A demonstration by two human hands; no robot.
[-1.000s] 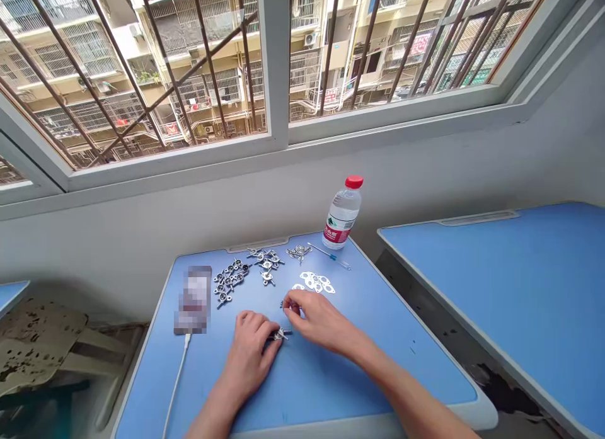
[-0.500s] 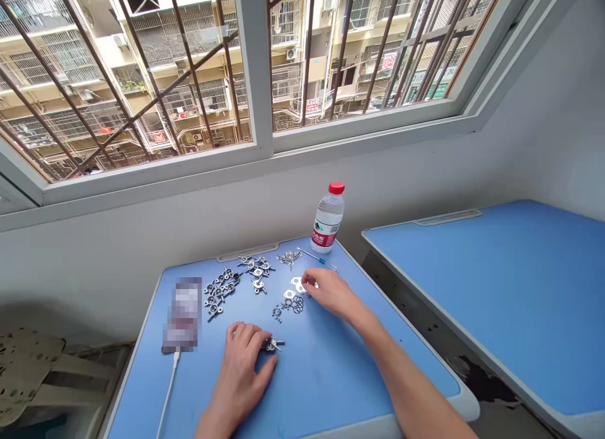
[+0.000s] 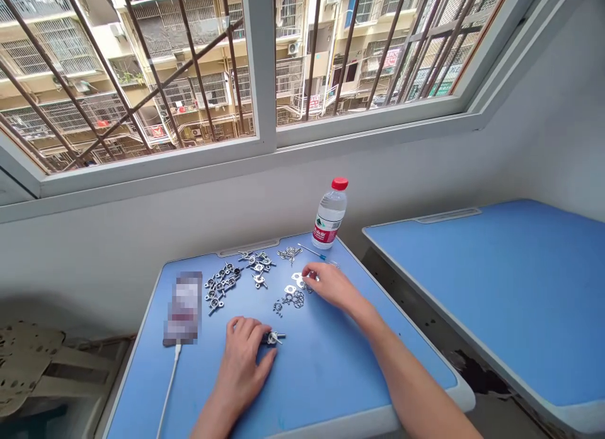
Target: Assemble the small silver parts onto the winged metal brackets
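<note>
On the blue table, my left hand [image 3: 246,354] curls around a small silver metal fitting [image 3: 274,338] with thin rods sticking out. Its fingers cover the fitting's left side. Farther off, my right hand [image 3: 328,284] reaches down with thumb and fingertips pinched at the thin flat metal plates [image 3: 290,289]. Whatever lies between those fingertips is hidden. Beside them are dark rings [image 3: 297,300] and tiny dark pieces [image 3: 278,308]. Similar metal fittings lie in two groups, the dark-centred ones [image 3: 218,286] on the left and the silver ones [image 3: 259,267] nearer the back.
A red-capped water bottle [image 3: 329,215] stands at the back right corner, near a thin screwdriver [image 3: 312,250] and a pile of small metal pieces [image 3: 289,254]. At left lies a blurred phone [image 3: 184,310] with a white cable [image 3: 169,388]. A second blue table [image 3: 496,288] is to the right.
The view has shifted slightly. My right hand stays over the flat plates with its fingertips still pinched. My left hand remains at the fitting, more of which now shows.
</note>
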